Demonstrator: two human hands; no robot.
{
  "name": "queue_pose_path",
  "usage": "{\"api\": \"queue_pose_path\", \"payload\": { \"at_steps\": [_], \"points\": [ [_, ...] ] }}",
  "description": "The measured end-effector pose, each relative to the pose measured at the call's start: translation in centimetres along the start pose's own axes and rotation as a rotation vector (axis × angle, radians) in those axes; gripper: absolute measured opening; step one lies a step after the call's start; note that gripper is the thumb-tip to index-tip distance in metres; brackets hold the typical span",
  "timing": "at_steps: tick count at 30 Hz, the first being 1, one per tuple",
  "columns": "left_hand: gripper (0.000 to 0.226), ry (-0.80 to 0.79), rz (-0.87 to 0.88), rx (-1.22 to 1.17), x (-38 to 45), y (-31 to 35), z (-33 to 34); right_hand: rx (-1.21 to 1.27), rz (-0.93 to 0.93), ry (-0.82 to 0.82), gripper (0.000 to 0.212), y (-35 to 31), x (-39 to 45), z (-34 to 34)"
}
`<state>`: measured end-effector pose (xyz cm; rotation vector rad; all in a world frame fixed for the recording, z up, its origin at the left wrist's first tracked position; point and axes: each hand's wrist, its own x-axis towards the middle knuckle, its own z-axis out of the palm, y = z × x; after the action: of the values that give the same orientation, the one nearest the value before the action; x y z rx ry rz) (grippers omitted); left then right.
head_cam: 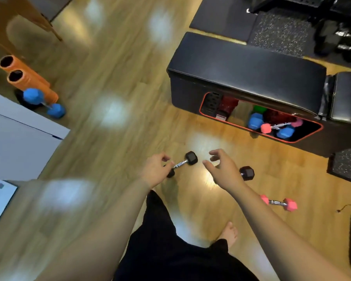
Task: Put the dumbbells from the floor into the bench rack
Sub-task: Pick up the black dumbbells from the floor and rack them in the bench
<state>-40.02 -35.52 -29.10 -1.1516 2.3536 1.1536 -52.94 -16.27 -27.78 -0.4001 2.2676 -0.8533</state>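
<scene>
The left grip [157,167] curls round the chrome handle of a black hex dumbbell [191,158] close to one end, so the free head could tip and slip onto the bare foot [230,233] nearby. The right grip [223,169] hovers open, fingers spread, over a second black dumbbell [247,173] on the wooden floor [120,78]. The bench rack [183,92] stands well apart ahead.

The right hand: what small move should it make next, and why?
Probably lower the right hand onto the second black dumbbell, partly hidden under it, and grip it. That hand is open and empty, while the left hand already grips the first black dumbbell.
</scene>
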Motion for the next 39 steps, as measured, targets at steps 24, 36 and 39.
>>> {"api": "queue_pose_path", "payload": {
  "at_steps": [24,36,39],
  "points": [
    [0.012,-0.121,-0.647,-0.775,29.9,-13.0,21.0,0.625,0.715,0.110,0.013,11.8,27.1,20.8],
    [0.036,0.001,-1.213,-1.231,43.6,-27.8,41.0,0.804,1.152,0.104,0.022,28.6,41.6,38.9],
    [0.038,0.055,-1.207,-1.342,43.9,-26.3,42.5,0.917,1.191,0.163,0.023,29.7,43.0,40.9]
  ]
}}
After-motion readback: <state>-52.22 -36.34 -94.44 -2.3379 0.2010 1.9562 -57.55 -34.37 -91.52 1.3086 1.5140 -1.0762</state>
